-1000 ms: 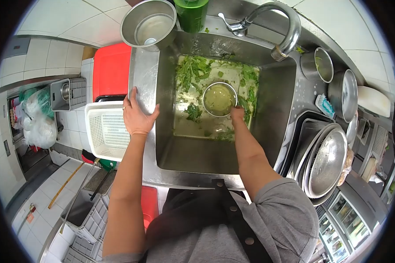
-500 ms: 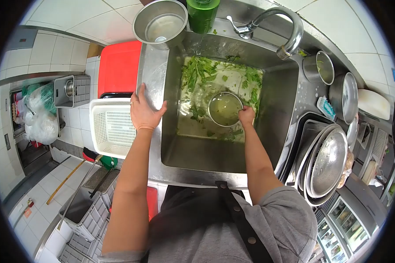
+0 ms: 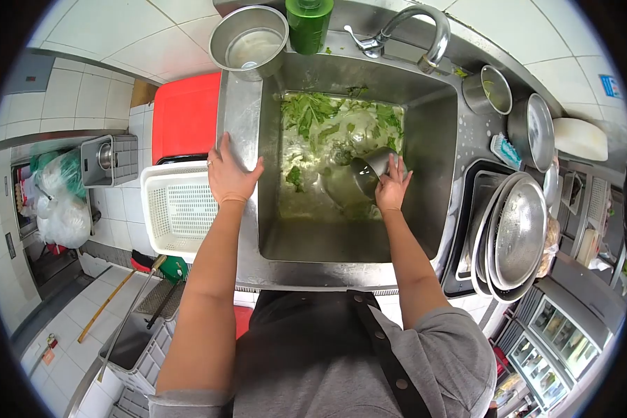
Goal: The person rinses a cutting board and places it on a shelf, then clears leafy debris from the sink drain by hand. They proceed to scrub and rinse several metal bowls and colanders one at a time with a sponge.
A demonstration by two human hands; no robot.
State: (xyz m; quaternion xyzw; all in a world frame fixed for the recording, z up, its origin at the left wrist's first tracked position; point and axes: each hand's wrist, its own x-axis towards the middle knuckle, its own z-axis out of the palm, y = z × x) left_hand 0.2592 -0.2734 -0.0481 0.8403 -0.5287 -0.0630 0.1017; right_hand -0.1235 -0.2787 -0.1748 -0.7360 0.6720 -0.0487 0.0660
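Note:
My right hand (image 3: 393,185) grips a round metal pot (image 3: 366,172), which is tilted on its side in the sink, its mouth facing left. Around it, leafy greens (image 3: 312,115) float in murky, greenish water, mostly toward the far side of the basin. My left hand (image 3: 231,173) lies with fingers spread on the left rim of the steel sink (image 3: 258,230), holding nothing. A white plastic basket (image 3: 177,209) is just to the left of that hand.
A metal pot (image 3: 249,43) and a green bottle (image 3: 308,28) stand behind the basin, near the faucet (image 3: 435,49). Stacked metal colanders (image 3: 519,233), more pots (image 3: 533,132) and a blue brush (image 3: 506,151) line the right side. A red lid (image 3: 186,115) sits at left.
The pot has gone from upright, with water in it, to tipped on its side, and the water around it is stirred up. My left hand stays on the rim.

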